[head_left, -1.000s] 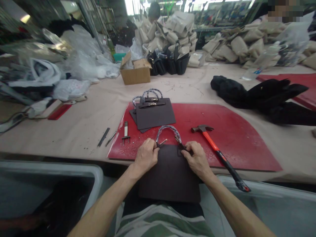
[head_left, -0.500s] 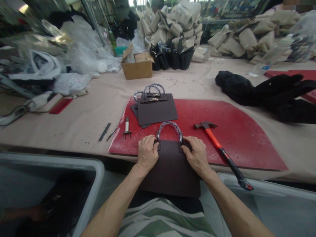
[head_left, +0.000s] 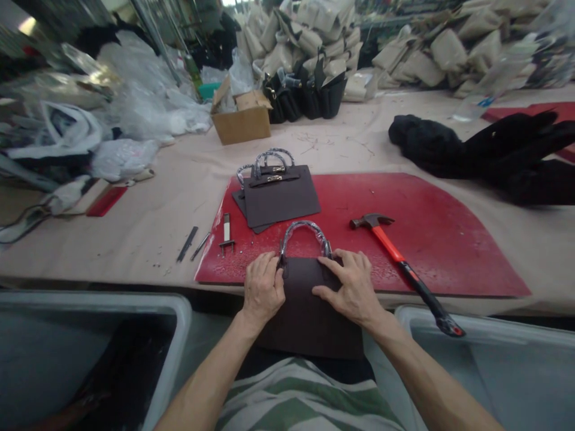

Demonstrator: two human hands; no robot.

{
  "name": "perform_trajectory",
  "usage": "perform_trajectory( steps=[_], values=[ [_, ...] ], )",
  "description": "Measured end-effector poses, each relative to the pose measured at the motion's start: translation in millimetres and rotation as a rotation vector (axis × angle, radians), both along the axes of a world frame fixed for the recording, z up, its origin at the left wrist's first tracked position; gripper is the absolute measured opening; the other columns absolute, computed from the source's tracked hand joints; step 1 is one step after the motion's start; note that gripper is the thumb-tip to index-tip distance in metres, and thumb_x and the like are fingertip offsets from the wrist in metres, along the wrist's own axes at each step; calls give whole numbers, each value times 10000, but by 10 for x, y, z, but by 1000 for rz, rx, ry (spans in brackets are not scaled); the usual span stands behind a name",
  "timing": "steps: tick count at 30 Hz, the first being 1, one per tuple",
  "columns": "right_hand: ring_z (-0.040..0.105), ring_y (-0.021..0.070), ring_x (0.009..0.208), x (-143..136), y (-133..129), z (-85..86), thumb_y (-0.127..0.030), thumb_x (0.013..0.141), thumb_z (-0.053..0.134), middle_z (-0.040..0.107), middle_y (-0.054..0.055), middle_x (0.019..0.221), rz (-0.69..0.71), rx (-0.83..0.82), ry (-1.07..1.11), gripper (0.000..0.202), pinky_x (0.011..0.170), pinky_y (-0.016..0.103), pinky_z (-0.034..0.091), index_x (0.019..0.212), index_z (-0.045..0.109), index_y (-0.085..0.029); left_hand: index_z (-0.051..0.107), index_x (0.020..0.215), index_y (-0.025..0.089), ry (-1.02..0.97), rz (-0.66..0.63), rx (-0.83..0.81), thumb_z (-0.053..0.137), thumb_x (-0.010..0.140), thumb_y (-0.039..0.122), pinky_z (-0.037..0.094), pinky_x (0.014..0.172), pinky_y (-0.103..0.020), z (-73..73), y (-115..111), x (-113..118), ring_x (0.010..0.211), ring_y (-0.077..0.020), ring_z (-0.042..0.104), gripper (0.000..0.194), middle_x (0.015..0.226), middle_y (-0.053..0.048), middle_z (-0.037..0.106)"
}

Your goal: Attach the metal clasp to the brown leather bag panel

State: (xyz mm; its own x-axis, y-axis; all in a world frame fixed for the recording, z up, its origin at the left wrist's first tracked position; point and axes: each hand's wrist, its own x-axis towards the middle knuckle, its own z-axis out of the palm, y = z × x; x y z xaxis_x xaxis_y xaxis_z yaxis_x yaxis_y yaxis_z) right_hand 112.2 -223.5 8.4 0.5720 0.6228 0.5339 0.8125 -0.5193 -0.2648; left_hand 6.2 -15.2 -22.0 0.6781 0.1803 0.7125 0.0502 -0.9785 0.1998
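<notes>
Soft, dim indoor light, a pale glow at upper left, background blurred, outer edges smeared and stretched.

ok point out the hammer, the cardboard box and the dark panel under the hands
hammer (head_left: pixel 389 242): head view, on the orange part of the handle
cardboard box (head_left: pixel 245 126): head view, front side
dark panel (head_left: pixel 309 326): head view, lower middle

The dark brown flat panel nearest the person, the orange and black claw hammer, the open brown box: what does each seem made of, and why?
Dark brown flat panel: leather or imitation, by its smooth matt face.
Orange and black claw hammer: head probably steel, dull grey-brown; grip perhaps rubber or plastic, evenly coloured.
Open brown box: cardboard, matt with folded flaps.
</notes>
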Motion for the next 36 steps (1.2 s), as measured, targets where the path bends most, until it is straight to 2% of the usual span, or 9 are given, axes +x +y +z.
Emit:
perform_trajectory(
  steps=[3, 6, 11, 14, 20, 24, 29, 33, 36],
  values=[
    [469, 335, 1155, -3, 14, 21, -539, 698, 869, 524, 119, 1239, -15, -25, 32, 613, 1064, 569, 333, 1207, 682, -253, 617, 1189, 103, -37, 38, 11, 446, 957, 191, 417, 1038, -443, -32, -31, 7, 1206, -300, 564, 301, 1251, -162, 652],
    [442, 357, 1242, 12, 35, 58, -581, 625, 903, 498, 134, 1322, -8, -72, 64, 715, 1123, 620, 259, 1222, 676, -259, 632, 1152, 90, -73, 63, 32, 447, 947, 175, 424, 1013, -436, -51, -53, 34, 1175, -301, 579, 288, 1216, -163, 665],
    [231, 429, 1428, -51, 92, 126, -598, 531, 941, 341, 152, 1538, -52, -125, 11, 809, 1160, 682, 129, 1211, 681, -244, 626, 1158, 68, -117, 56, 112, 444, 935, 165, 416, 992, -444, -78, -42, 55, 1158, -312, 588, 303, 1198, -178, 672],
    [232, 412, 1435, -83, 117, 111, -529, 565, 943, 376, 129, 1534, -25, -138, -6, 764, 1180, 662, 102, 1206, 669, -214, 617, 1167, 67, -127, 47, 134, 442, 931, 162, 413, 990, -443, -96, -23, 55, 1152, -313, 593, 309, 1200, -182, 674],
    [386, 341, 1342, -35, 127, -20, -467, 643, 908, 571, 78, 1365, 54, -57, 26, 719, 1212, 576, 103, 1235, 613, -183, 604, 1185, 72, -152, 30, 166, 446, 914, 171, 417, 973, -450, -135, 8, 66, 1131, -322, 603, 329, 1189, -192, 676],
    [424, 338, 1299, -15, 131, -32, -468, 660, 901, 591, 78, 1337, 69, -39, 30, 701, 1200, 576, 127, 1227, 609, -177, 598, 1189, 75, -150, 23, 168, 443, 911, 170, 418, 971, -451, -138, 11, 64, 1133, -323, 604, 332, 1188, -196, 674],
    [429, 344, 1285, -14, 138, -9, -477, 703, 866, 585, 57, 1346, 62, -92, 24, 664, 1171, 618, 158, 1264, 607, -235, 593, 1188, 80, -122, 38, 129, 435, 927, 180, 417, 986, -460, -112, -13, 67, 1152, -327, 592, 321, 1216, -192, 661],
    [457, 382, 1242, 26, 119, -71, -553, 845, 669, 596, 88, 1318, 93, -55, -101, 533, 1100, 684, 226, 1259, 618, -222, 587, 1191, 80, -116, 63, 99, 422, 931, 197, 430, 994, -476, -49, -86, 30, 1165, -328, 588, 330, 1222, -192, 656],
    [496, 437, 1177, 159, 158, -174, -635, 915, 461, 633, 138, 1240, 129, 19, -237, 561, 1014, 728, 284, 1224, 635, -199, 593, 1196, 101, -118, 72, 59, 447, 912, 221, 448, 1008, -473, -48, -92, 48, 1175, -313, 593, 341, 1227, -184, 659]
  ],
)
